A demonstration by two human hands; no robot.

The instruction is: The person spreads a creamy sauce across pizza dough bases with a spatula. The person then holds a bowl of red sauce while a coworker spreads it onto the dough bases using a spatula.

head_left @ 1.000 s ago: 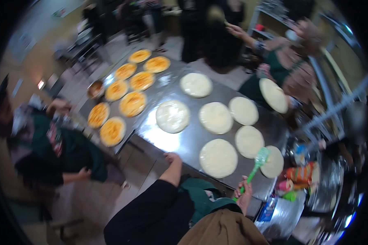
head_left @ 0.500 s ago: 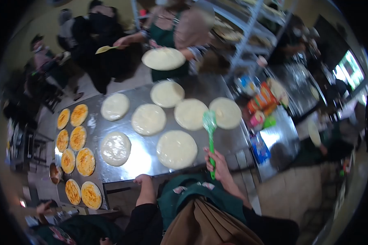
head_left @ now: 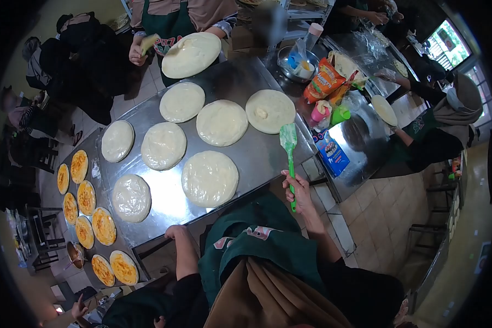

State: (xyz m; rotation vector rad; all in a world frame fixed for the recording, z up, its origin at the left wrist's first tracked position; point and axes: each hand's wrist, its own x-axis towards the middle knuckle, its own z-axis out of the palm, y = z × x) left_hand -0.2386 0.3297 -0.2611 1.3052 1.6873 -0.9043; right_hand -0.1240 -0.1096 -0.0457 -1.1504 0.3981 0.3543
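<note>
My right hand point(head_left: 299, 194) is closed round the handle of a green spatula point(head_left: 289, 147), whose blade points away from me and is smeared with something pale. Just beyond the blade lies a flat dough round point(head_left: 267, 117) with a small pale dollop on it. Other dough rounds rest on the metal table point(head_left: 257, 175), among them a glossy one point(head_left: 210, 179) near the front edge and another point(head_left: 132, 198) further left. My left hand point(head_left: 176, 232) rests at the table's front edge with its fingers curled, and no held object shows in it.
Several orange-topped rounds point(head_left: 104, 226) stand on the left table beside a bowl point(head_left: 75, 255). Across from me a person holds a dough round point(head_left: 191, 54) and a pale spatula point(head_left: 148, 44). At right are an orange packet point(head_left: 323, 80), a metal bowl point(head_left: 296, 68) and a blue box point(head_left: 331, 153).
My view has shifted, so the table appears further left and higher. The green spatula remains in my right hand, its blade now by the table's right side. The person opposite has drawn their spatula towards their dough round.
</note>
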